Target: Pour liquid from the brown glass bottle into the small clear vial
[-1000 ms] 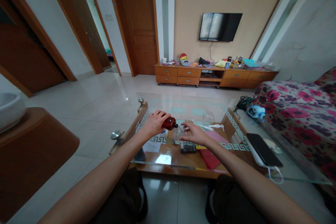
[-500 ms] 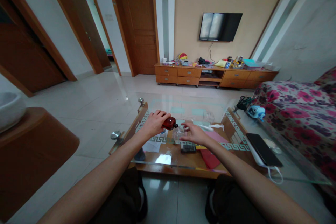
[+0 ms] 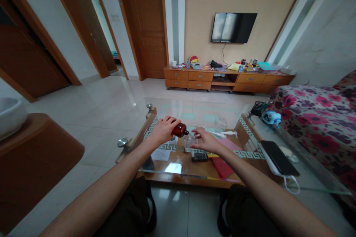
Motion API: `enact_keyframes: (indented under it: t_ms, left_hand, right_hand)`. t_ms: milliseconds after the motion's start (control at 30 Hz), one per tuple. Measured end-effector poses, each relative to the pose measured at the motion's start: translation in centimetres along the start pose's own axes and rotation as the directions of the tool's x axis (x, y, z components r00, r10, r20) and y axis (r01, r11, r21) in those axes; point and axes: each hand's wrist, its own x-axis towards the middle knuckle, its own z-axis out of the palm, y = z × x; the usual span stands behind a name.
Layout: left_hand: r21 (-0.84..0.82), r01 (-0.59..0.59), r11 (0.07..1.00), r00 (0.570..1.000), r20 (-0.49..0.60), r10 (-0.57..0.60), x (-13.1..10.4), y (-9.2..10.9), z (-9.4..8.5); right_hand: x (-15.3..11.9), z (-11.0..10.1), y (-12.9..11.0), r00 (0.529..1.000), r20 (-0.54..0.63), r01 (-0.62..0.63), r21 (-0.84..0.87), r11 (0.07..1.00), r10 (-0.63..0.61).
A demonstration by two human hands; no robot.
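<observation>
Left hand (image 3: 164, 130) wrapped around brown bottle (image 3: 179, 130), bottle tipped on its side, neck pointing right over small clear glass container (image 3: 188, 141). Right hand (image 3: 205, 140) just beside container, fingers loosely curled at it; whether they grip it, cannot tell. All above glass-topped coffee table (image 3: 194, 113). Dark calculator-like device (image 3: 199, 156) just below right hand, red folder (image 3: 222, 167) beside it. White pump part (image 3: 226, 133) behind right hand. Further right, black phone (image 3: 279, 157) near table edge, flowered sofa (image 3: 319, 114) beyond.
</observation>
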Motion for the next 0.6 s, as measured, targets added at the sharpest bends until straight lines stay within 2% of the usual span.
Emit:
enact_keyframes:
  t_ms: [600]
  left_hand:
    - [-0.001, -0.004, 1.000, 1.000, 0.011, 0.004, 0.06, 0.18, -0.39]
  right_hand:
    - [0.01, -0.01, -0.10, 1.000, -0.001, 0.000, -0.012, 1.000, 0.000]
